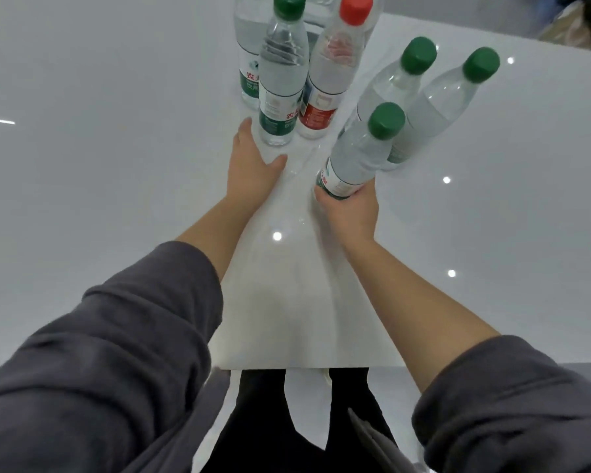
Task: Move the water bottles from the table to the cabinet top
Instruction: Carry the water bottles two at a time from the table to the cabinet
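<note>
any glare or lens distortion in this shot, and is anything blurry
Head view: small bright light reflections dot the glossy white surface; head view: the wide lens splays the standing bottles, the far-right bottle leaning most; head view: the left sleeve nearest the camera is soft, and the label of the held bottle in the right hand is blurred.

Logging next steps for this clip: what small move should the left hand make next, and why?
Probably close the left hand round the base of the left green-capped bottle. Its fingers lie straight beside that base with the thumb spread, holding nothing, while the right hand grips the held green-capped bottle low down, so the free hand seems set to take a second one.
</note>
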`<state>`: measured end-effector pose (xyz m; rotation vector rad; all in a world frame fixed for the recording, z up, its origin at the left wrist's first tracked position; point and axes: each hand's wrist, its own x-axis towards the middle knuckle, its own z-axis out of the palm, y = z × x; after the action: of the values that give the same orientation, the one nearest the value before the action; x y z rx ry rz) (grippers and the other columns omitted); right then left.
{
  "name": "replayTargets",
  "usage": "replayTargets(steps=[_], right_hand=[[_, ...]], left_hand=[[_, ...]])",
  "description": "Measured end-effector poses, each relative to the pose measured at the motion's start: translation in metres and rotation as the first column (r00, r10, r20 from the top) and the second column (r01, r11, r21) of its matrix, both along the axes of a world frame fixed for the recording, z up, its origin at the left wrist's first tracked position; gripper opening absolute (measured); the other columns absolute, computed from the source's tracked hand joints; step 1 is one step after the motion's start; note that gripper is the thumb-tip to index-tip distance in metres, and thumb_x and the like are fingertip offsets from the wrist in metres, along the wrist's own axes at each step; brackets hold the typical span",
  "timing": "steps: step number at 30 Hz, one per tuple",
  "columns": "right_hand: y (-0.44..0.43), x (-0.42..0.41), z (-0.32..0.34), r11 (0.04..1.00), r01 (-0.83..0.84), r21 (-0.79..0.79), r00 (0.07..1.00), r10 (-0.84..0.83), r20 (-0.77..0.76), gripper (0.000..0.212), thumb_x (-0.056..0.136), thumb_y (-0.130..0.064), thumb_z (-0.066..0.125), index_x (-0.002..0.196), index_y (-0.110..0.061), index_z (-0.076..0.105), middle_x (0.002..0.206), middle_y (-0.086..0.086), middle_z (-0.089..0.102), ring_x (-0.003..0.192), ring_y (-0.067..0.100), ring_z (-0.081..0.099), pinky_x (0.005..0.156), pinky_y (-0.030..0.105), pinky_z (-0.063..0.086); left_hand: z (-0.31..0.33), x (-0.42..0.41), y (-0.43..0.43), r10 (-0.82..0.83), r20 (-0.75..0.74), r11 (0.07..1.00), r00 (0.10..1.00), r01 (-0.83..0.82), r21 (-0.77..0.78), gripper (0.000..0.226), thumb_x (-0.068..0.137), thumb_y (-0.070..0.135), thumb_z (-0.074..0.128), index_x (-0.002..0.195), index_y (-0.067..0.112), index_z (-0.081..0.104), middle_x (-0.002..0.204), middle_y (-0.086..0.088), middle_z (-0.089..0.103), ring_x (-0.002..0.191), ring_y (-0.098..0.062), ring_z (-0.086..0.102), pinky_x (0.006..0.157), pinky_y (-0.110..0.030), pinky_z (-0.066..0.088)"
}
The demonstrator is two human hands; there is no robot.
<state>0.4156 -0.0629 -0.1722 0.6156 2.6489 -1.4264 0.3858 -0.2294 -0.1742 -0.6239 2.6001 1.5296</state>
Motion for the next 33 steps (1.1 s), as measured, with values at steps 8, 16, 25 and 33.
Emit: replayTargets(steps=[8,16,25,33], right_hand=[[0.009,0.012,-0.004,0.998,0.005,-0.056,1.000,-0.004,0.031,0.064,0.059,-0.048,0.077,0.114,-0.027,0.055,0.104,-0.015,0.067,0.096,0.008,0.066,0.087,0.036,0.056],[0.027,0.004,-0.005,0.960,-0.168,-0.224,0.982,0.183,0.046,0.080,0.060,-0.040,0.081,0.131,-0.018,0.053,0.119,-0.008,0.068,0.106,0.006,0.066,0.088,0.024,0.055],[0.045,0.028,0.002,0.945,-0.262,-0.196,0.959,0.277,0.053,0.051,0.067,-0.023,0.084,0.113,-0.019,0.063,0.106,-0.008,0.069,0.097,0.003,0.065,0.081,0.021,0.053],[0.108,0.111,-0.005,0.968,-0.030,-0.249,0.992,0.060,0.115,0.060,0.070,-0.030,0.086,0.123,-0.019,0.061,0.108,-0.013,0.069,0.098,-0.001,0.065,0.082,0.017,0.054]], left_hand=[[-0.004,-0.051,0.004,0.111,-0.117,0.991,0.987,-0.102,0.083,0.069,0.071,0.035,0.079,0.129,0.015,0.048,0.124,-0.003,0.058,0.107,-0.012,0.057,0.088,-0.025,0.046],[-0.005,0.000,-0.004,-0.027,-0.071,0.999,0.997,0.029,0.025,0.061,0.068,0.035,0.083,0.119,0.019,0.054,0.112,0.006,0.062,0.097,-0.009,0.060,0.083,-0.024,0.051],[-0.006,0.079,0.009,-0.135,-0.018,0.990,0.991,0.134,-0.048,0.061,0.066,0.031,0.087,0.116,0.017,0.054,0.112,0.001,0.062,0.101,-0.015,0.059,0.084,-0.029,0.050],[-0.001,0.110,0.079,-0.318,0.031,0.948,0.948,0.317,0.025,0.057,0.068,0.032,0.086,0.116,0.017,0.059,0.105,0.008,0.067,0.093,-0.008,0.062,0.077,-0.018,0.046]])
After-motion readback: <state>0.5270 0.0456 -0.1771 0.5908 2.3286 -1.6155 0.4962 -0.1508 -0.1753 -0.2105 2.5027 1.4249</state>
